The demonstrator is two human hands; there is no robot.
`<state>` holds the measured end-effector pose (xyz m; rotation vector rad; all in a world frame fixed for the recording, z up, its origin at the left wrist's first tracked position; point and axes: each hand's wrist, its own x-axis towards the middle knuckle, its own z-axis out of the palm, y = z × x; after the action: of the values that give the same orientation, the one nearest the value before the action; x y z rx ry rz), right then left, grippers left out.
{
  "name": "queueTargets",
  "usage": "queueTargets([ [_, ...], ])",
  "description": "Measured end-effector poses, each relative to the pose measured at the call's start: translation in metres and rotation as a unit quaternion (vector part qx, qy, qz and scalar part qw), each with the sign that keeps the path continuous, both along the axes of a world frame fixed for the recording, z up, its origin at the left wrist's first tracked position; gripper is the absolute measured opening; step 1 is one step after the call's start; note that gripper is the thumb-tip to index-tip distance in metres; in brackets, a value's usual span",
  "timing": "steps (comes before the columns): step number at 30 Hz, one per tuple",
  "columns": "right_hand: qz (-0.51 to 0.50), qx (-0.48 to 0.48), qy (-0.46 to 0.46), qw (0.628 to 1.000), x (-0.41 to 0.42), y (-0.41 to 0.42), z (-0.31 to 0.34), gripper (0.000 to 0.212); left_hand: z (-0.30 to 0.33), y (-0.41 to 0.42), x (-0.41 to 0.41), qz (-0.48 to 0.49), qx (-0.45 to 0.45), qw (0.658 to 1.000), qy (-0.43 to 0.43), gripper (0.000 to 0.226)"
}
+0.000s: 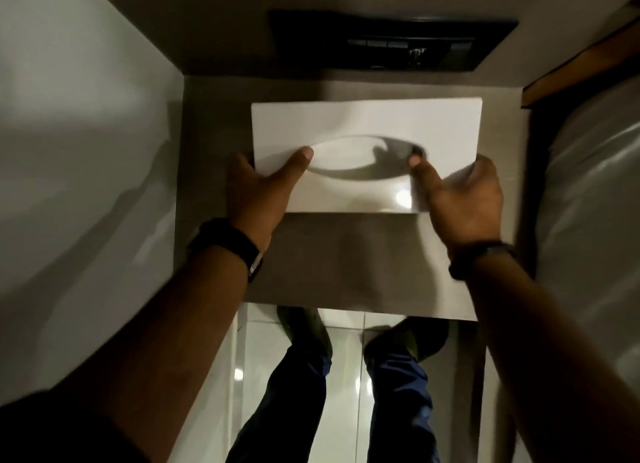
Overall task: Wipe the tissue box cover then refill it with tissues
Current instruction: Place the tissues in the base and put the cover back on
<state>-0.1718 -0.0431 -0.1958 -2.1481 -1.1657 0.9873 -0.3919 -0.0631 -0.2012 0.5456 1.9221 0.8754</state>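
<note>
Hands on the tissue box cover, seating or lifting it at the ledge.

Ledge (346,272), grey and boxed in by a wall on the left and a wrapped bulk on the right, leaves little side room; its front lip drops to the floor. The white tissue box cover (363,126) lies on it, oval slot up, below a dark wall panel (391,40). Left hand (258,194) and right hand (462,203) each clasp an end, thumbs at the slot. No cloth or tissues show, so I'd judge wiping or refilling comes next, and needs one hand freed.
</note>
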Motion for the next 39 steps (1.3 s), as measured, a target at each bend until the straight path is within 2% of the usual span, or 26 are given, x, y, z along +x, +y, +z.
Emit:
queueTargets([
  [5,0.024,-0.054,-0.019,0.998,-0.005,0.045,-0.029,0.07,-0.03,0.034,-0.006,0.007,-0.002,0.999,0.036,0.066],
  [12,0.017,-0.086,-0.031,0.996,0.003,0.038,-0.053,0.066,-0.05,0.036,-0.01,-0.029,-0.025,0.997,0.061,0.068],
  [19,0.04,-0.093,-0.079,0.992,-0.006,0.033,-0.055,0.084,-0.057,0.033,-0.013,-0.041,-0.035,0.994,0.09,0.063],
  [23,0.062,-0.108,-0.093,0.988,-0.006,0.03,-0.059,0.09,-0.063,0.025,-0.006,-0.059,-0.045,0.989,0.13,0.069],
  [27,0.062,-0.101,-0.143,0.983,-0.011,0.027,-0.061,0.089,-0.067,0.023,-0.005,-0.099,-0.035,0.98,0.169,0.073],
  [31,0.077,-0.106,-0.155,0.979,-0.011,0.027,-0.065,0.089,-0.066,0.023,-0.008,-0.128,-0.019,0.978,0.162,0.072],
  [36,0.102,-0.11,-0.166,0.975,-0.009,0.026,-0.067,0.105,-0.063,0.025,-0.014,-0.192,-0.032,0.959,0.206,0.088],
  [39,0.119,-0.094,-0.18,0.972,-0.008,0.023,-0.064,0.11,-0.055,0.021,-0.009,-0.23,-0.05,0.93,0.282,0.098],
])
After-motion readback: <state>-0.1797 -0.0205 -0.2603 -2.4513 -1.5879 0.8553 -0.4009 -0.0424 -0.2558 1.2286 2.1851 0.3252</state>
